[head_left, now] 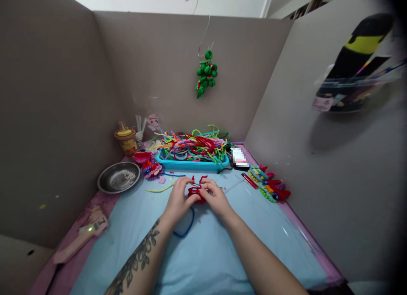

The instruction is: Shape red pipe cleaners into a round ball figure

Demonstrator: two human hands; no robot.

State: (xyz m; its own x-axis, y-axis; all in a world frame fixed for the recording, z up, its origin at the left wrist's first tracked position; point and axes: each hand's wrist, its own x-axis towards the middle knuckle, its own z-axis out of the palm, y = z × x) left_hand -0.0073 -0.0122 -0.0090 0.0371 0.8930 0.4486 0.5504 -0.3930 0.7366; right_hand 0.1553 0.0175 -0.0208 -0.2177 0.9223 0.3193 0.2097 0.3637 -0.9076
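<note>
Over the middle of the blue table cover, my two hands meet at a small red piece of fuzzy pipe cleaner work (196,198). Fingers of my left hand (178,198) close on its left side, and my right hand (216,198) pinches its right side. Two red ends curl up above the fingertips. Part of the piece is hidden behind my thumbs. A blue pipe cleaner (191,222) bends on the cover just below my left hand. Left of that hand lies a pale yellow pipe cleaner (159,190).
A blue tray (190,164) heaped with colourful pipe cleaners stands behind my hands. To the left are a metal bowl (110,180) and a pink glue gun (84,240). Red-handled scissors (250,181), a phone (240,158) and a colourful fuzzy piece (265,185) lie right. Grey partitions enclose the table.
</note>
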